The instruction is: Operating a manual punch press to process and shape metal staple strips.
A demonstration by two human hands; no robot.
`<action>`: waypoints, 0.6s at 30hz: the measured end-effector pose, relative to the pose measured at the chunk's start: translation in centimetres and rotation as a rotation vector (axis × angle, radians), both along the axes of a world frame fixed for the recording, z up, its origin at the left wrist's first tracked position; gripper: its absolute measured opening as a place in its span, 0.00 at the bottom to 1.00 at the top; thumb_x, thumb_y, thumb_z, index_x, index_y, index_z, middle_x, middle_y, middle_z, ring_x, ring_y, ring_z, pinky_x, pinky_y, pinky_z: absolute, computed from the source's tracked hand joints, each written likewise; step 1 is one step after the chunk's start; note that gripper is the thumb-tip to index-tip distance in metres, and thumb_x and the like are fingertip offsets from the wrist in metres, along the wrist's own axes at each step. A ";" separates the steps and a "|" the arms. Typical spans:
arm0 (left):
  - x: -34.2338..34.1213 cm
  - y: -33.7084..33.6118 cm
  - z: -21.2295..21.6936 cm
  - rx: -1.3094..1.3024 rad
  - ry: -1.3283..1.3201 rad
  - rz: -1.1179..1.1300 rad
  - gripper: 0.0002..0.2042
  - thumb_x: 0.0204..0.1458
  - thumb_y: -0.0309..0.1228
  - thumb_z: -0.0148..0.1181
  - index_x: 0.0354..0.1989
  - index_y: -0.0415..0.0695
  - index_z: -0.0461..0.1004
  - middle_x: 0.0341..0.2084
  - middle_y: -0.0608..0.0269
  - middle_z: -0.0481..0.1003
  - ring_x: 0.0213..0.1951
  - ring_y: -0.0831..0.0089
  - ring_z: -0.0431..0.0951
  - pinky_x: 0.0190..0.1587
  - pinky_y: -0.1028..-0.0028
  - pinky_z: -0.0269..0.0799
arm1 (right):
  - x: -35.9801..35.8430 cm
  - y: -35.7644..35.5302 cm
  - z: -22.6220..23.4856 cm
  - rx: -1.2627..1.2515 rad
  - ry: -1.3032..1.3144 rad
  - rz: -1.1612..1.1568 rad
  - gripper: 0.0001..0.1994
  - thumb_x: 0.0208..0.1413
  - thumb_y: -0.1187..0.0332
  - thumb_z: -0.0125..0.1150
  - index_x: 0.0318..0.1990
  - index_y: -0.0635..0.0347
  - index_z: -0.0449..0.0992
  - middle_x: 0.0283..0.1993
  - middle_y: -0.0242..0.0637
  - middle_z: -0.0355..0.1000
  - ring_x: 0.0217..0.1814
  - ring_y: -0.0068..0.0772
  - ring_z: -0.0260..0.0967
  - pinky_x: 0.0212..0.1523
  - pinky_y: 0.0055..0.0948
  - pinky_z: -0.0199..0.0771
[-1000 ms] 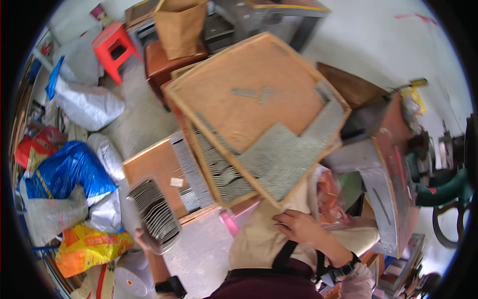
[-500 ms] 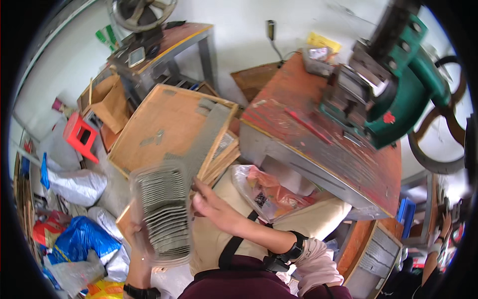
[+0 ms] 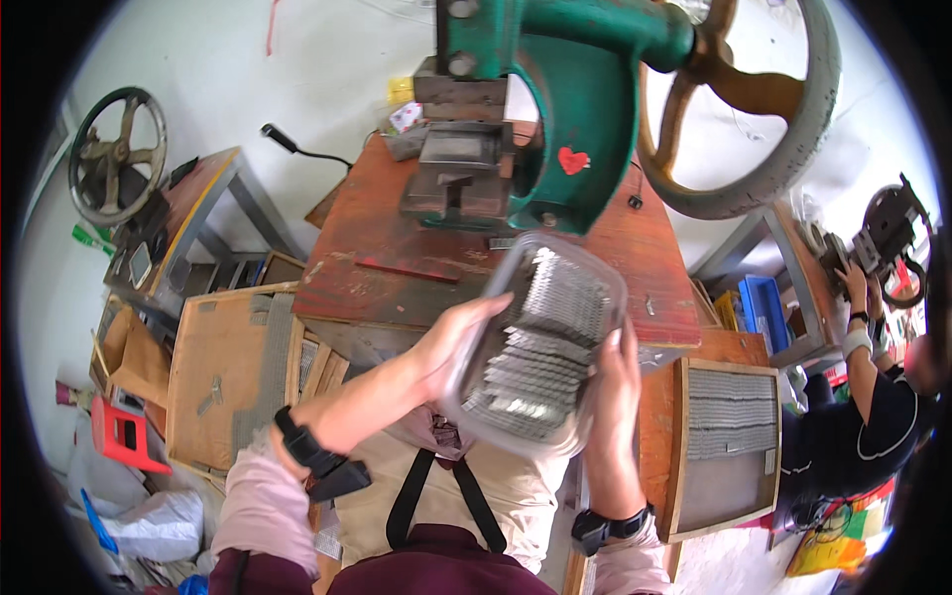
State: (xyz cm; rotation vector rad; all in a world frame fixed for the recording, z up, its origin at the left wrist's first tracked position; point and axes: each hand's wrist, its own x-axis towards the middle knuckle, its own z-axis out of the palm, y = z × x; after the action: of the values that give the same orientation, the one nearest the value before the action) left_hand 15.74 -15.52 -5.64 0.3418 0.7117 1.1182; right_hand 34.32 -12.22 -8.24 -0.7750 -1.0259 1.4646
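Note:
Between my two hands is a clear plastic tub (image 3: pixel 498 436), tilted over my lap near the table's front edge. Rows of thin grey metal pieces (image 3: pixel 543 342) fill it, stacked closely together. My left hand (image 3: pixel 456 342) grips the tub's left side, its thumb over the rim. On the opposite side, my right hand (image 3: pixel 615 392) is wrapped round the wall; some of its fingers are hidden beneath. Just beyond the tub stands a green hand press (image 3: pixel 590 109) on a worn red table (image 3: pixel 347 223).
A wooden tray (image 3: pixel 203 337) holding some grey pieces lies left, beside a red stool (image 3: pixel 124 436). On the right is another wooden tray (image 3: pixel 678 451) with rows of pieces. Farther right, a co-worker (image 3: pixel 858 407) has both hands at another machine. A large handwheel (image 3: pixel 793 169) juts from the press.
My hands have carried the tub from above the left wooden tray rightward to the front of the press. The view has turned right with it.

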 end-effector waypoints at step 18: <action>3.3 15.2 -0.8 0.298 0.974 -0.047 0.22 0.58 0.40 0.53 0.49 0.30 0.69 0.42 0.53 0.76 0.43 0.72 0.75 0.46 0.70 0.71 | 6.5 14.1 -1.8 -0.081 -0.130 -0.512 0.20 0.59 0.68 0.49 0.56 0.71 0.65 0.50 0.43 0.70 0.51 0.33 0.65 0.55 0.29 0.60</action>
State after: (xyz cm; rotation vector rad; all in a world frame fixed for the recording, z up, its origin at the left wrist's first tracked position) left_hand 19.06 -0.37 -6.43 1.1946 1.3738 0.9779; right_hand 40.85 1.91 -10.00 -1.1097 -0.7886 1.0282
